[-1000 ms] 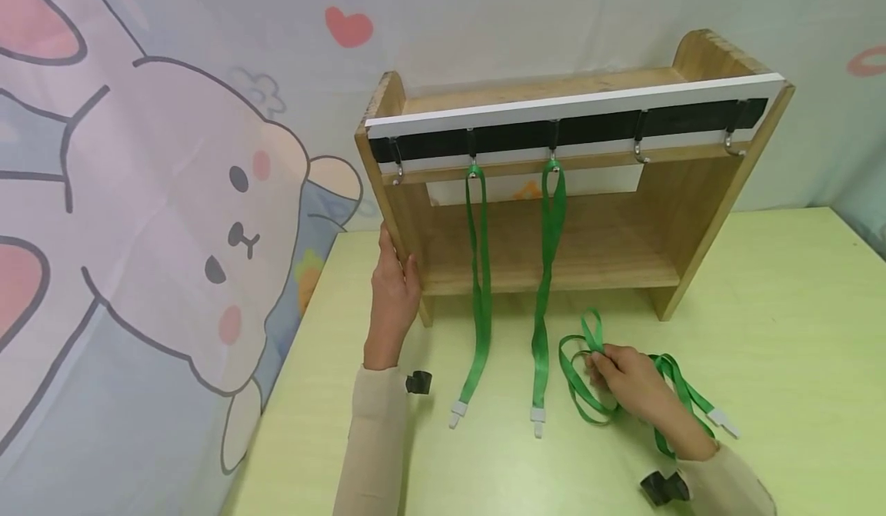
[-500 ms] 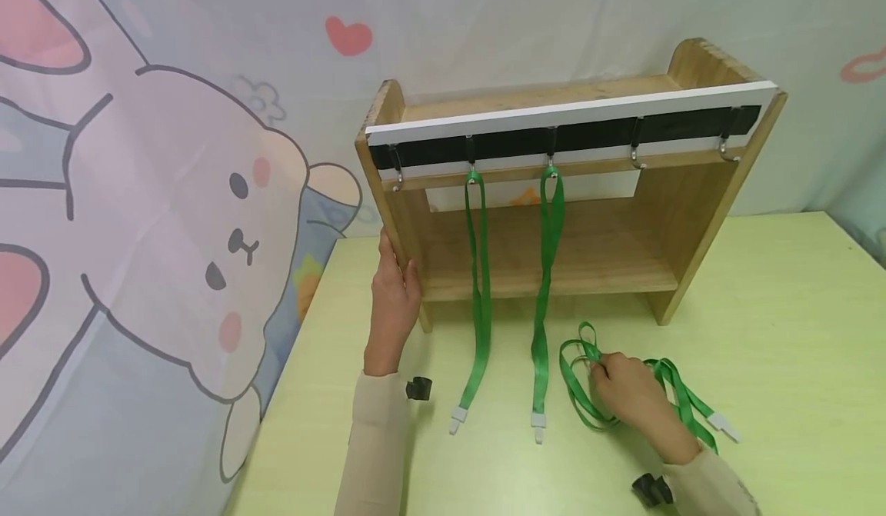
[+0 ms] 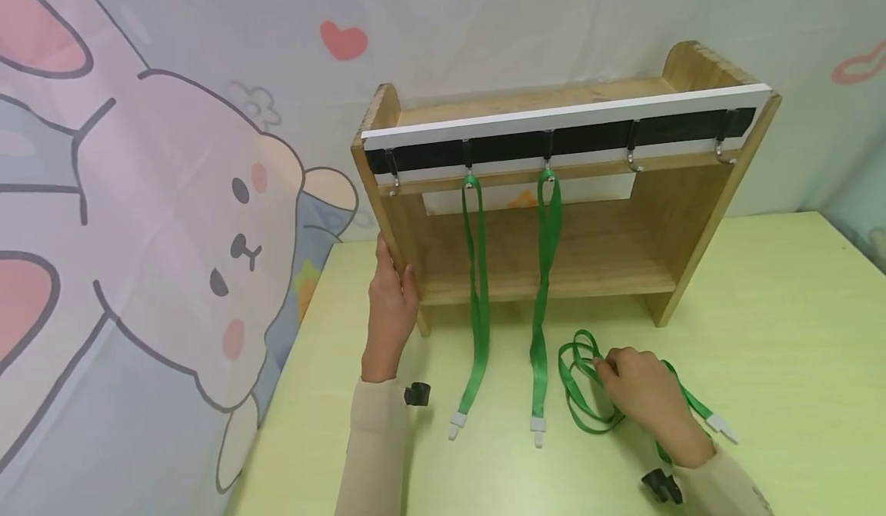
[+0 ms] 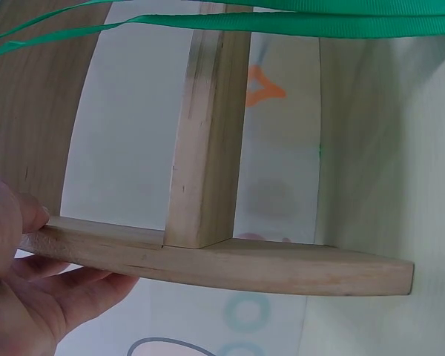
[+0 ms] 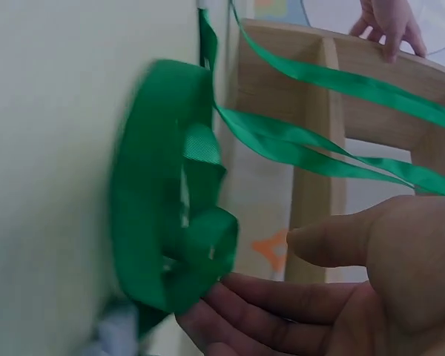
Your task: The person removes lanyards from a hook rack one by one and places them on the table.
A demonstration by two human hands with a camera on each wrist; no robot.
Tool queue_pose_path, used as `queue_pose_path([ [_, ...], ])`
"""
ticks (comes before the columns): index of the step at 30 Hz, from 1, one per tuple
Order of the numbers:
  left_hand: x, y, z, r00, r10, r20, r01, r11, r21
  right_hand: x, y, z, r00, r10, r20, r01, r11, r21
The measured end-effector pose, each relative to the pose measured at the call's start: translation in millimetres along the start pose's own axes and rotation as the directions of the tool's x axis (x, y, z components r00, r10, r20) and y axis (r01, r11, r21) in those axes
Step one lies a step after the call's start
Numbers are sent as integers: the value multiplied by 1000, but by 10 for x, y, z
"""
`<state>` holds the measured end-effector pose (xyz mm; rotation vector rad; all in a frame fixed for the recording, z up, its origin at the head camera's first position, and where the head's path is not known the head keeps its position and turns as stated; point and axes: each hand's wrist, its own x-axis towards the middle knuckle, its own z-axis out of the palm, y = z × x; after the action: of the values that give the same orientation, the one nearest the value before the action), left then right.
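Observation:
My left hand [image 3: 392, 308] grips the left side panel of a small wooden shelf [image 3: 547, 285], thumb on the inner side and fingers outside, as the left wrist view shows. Two green lanyards [image 3: 479, 293] hang from metal hooks along the shelf's front, their white clips near the table. A third, loosely looped green lanyard [image 3: 588, 424] lies on the table at front right; it fills much of the right wrist view. My right hand [image 3: 647, 393] is over it, fingertips at the loops. In the right wrist view the thumb stands apart from the fingers, with no strap pinched between them.
A white strip with a black band [image 3: 588, 139] runs across the shelf front. Its bare hooks include one at far left [image 3: 394, 185] and two at right [image 3: 723, 154]. A cartoon-printed cloth [image 3: 173, 270] hangs behind and left of the pale yellow-green table [image 3: 782, 308].
The small raised loop that my right hand pinched has sunk onto the table, and the thumb and fingers have let it go. My left hand keeps its grip on the shelf.

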<state>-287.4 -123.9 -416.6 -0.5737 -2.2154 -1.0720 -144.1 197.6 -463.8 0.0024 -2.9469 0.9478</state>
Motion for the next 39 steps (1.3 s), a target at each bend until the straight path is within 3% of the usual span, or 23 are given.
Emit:
queue_pose_path([
  [8, 3, -20, -6, 1000, 7, 3, -7, 1000, -8, 44, -110, -241, 992, -108, -61, 108, 994, -7],
  [16, 40, -19, -2, 1000, 18, -12, -18, 1000, -1, 198, -313, -508, 973, -158, -168, 165, 986, 32],
  [23, 8, -6, -12, 1000, -6, -5, 6, 1000, -2, 206, -541, -626, 952, -194, -236, 221, 970, 96],
  [27, -17, -15, -16, 1000, -20, 3, 20, 1000, 9, 211, -681, -636, 933, -222, -284, 268, 954, 135],
  [34, -15, -20, -15, 1000, -25, 5, 25, 1000, 17, 341, -897, -677, 879, -297, -374, 368, 920, 134],
  [39, -17, -14, 2, 999, -33, -10, 33, 999, 7, 460, -1002, -681, 872, -307, -381, 394, 903, 173],
])
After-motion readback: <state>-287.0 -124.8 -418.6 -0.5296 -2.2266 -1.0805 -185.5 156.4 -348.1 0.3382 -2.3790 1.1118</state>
